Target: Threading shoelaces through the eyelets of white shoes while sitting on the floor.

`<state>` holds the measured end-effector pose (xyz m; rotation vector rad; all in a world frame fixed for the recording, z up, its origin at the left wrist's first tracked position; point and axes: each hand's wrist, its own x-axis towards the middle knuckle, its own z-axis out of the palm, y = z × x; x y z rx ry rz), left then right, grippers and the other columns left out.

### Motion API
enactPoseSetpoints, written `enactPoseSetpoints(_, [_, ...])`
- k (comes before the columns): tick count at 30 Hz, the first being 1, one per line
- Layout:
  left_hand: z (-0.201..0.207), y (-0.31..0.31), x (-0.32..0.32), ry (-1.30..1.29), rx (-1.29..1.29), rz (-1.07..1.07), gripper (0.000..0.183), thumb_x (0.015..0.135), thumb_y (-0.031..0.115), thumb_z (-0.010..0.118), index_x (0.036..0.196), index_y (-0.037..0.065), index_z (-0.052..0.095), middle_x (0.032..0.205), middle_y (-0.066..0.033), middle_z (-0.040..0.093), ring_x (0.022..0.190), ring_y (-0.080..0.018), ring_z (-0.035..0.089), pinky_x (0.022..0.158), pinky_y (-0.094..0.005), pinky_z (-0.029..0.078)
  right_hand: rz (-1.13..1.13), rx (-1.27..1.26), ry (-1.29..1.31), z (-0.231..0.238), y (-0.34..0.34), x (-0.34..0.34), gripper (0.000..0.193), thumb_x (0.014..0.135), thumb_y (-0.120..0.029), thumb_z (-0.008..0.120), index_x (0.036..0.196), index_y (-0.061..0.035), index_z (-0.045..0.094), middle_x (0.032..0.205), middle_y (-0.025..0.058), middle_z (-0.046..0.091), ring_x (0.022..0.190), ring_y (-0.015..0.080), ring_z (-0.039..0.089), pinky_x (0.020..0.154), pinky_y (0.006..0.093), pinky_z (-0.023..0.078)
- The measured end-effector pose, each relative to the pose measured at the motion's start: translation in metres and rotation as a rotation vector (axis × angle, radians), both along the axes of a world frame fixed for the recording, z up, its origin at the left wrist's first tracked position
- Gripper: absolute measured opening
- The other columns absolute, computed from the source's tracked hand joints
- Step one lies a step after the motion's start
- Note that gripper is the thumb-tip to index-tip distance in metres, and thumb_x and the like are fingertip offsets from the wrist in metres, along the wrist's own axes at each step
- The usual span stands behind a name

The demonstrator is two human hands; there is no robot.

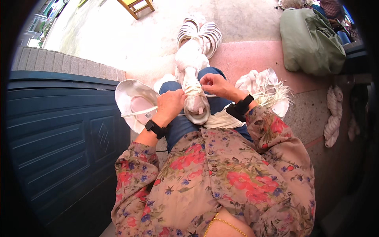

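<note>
A white sneaker (196, 103) rests toe toward me on my lap, between my jeans-clad thighs, with pale laces (192, 89) across its front. On its left side, my left hand (170, 104) is closed on a white shoelace (140, 112), which trails away to the left. My right hand (221, 86) is pinched closed at the sneaker's right side, beside a short stretch of lace; its fingertips are partly hidden. Cream cloth or lace (225, 118) lies over my right thigh.
Left of my legs stands a white container (133, 93); a bundle of loose white laces (272, 93) sits at the right. More white shoes (200, 35) are stacked ahead. A green sack (310, 41), a twisted white hank (333, 116), a blue panelled door (59, 138) and a yellow stool (136, 6) surround me.
</note>
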<state>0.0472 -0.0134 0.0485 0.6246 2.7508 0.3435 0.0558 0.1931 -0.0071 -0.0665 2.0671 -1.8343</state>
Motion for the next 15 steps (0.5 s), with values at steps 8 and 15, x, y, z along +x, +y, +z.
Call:
enactPoseSetpoints(8, [-0.031,-0.011,0.002,0.066,0.153,0.033,0.016,0.081,0.018,0.055,0.084,0.004,0.061,0.069,-0.0191,0.060,0.067,-0.0346,0.060,0.057,-0.0417,0.047,-0.069,0.352,0.116,-0.001,-0.012,-0.002,0.021,0.075,-0.012,0.059,0.091,0.0019,0.059,0.073,0.0124,0.061,0.068,0.0213,0.059,0.062,0.0292,0.045])
enactPoseSetpoints(15, [-0.024,0.010,-0.003,0.208,0.310,-0.051,0.020,0.073,0.012,0.060,0.091,0.004,0.061,0.080,-0.0155,0.058,0.085,-0.0322,0.053,0.074,-0.0390,0.045,-0.087,0.195,0.173,-0.005,-0.015,0.007,0.022,0.072,-0.011,0.062,0.090,0.0016,0.059,0.070,0.0116,0.060,0.066,0.0202,0.058,0.061,0.0295,0.045])
